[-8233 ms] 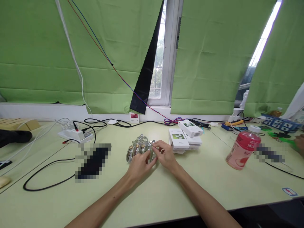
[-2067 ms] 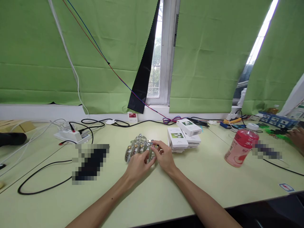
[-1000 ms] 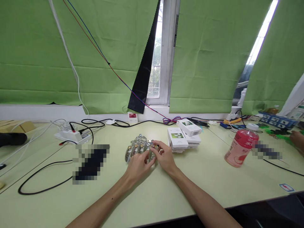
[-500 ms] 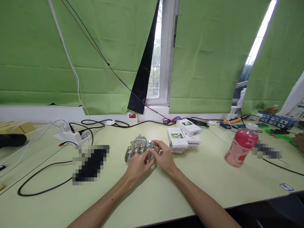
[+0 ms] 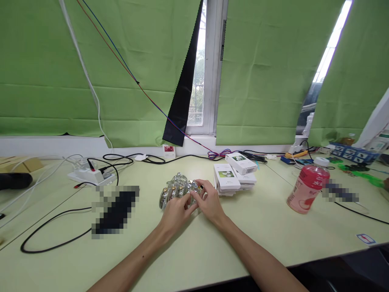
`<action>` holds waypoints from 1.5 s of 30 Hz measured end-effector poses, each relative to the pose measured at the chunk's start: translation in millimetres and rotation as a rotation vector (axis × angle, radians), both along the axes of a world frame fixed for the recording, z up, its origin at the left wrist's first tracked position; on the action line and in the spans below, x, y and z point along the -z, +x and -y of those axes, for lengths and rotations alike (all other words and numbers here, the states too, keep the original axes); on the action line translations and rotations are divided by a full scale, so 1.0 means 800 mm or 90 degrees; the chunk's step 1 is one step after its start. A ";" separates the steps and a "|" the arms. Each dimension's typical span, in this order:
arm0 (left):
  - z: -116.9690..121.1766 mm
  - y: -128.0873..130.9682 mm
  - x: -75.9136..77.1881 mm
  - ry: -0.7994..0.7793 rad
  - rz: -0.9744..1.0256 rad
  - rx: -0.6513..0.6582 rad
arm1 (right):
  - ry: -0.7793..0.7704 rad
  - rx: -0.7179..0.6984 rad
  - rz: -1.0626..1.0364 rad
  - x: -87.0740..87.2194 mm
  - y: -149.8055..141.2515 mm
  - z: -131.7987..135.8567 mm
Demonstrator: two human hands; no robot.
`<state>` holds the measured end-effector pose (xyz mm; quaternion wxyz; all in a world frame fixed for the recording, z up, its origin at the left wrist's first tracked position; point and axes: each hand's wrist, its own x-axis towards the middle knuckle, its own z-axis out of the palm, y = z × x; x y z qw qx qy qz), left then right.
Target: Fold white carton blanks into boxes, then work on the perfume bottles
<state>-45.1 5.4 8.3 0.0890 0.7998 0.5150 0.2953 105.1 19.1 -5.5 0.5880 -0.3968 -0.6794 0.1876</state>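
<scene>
Shiny silver metal pieces (image 5: 174,191) with small brass-coloured parts are bunched in a row on the pale green table (image 5: 194,259); their exact kind is too small to tell. My left hand (image 5: 174,211) is closed at the front of the row, thumb and fingertips bent in against the metal. Over the row's right end, my right hand (image 5: 210,202) is closed too, its thumb and index finger pinching a silver piece. The fingertips of both hands nearly meet, and the fingers partly hide what they grip. Just right of the right hand lies a stack of white boxes (image 5: 225,183).
A pink drink bottle (image 5: 307,188) stands at the right. To the left are a blurred dark object (image 5: 117,213), a black cable and a white power strip (image 5: 88,174). More cables run along the wall under green curtains (image 5: 267,81). The table's front edge is close to my arms.
The view has shifted very slightly. Both hands stay at the same spot on the silver metal pieces, with no clear finger movement.
</scene>
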 end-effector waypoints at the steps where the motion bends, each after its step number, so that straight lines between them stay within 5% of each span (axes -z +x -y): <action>1: 0.000 0.000 0.000 -0.002 -0.001 0.000 | 0.001 0.002 0.001 0.000 0.000 0.000; 16: -0.001 -0.002 0.002 -0.008 -0.002 -0.014 | 0.047 0.112 -0.014 -0.003 0.002 0.004; 27: -0.002 -0.002 0.005 0.015 -0.009 -0.003 | -0.017 0.178 0.031 -0.005 0.002 0.004; 39: 0.000 -0.002 0.010 0.108 0.017 0.017 | -0.071 0.248 0.267 0.012 0.006 -0.017; 45: 0.004 0.001 0.007 0.139 0.030 0.091 | -0.147 0.235 0.311 0.008 0.008 -0.009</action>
